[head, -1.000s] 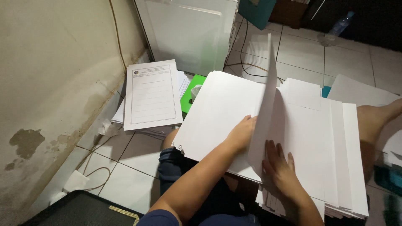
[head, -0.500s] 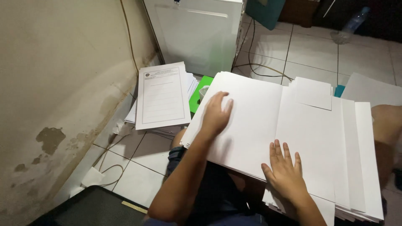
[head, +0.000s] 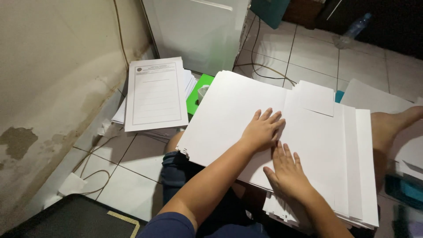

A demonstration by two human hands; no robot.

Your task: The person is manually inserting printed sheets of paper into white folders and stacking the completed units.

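hands 2 (head: 261, 131) | paper stacks 2 (head: 229, 114) | bottle 1 (head: 354, 29)

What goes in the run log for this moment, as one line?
left hand: flat on large white paper stack | right hand: flat beside it, same stack | printed form pile: on floor by wall

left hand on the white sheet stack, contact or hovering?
Touching. The head view shows the left hand lying palm-down, fingers spread, flat on the top white sheet with no gap visible beneath it. The right hand also lies flat on the stack.
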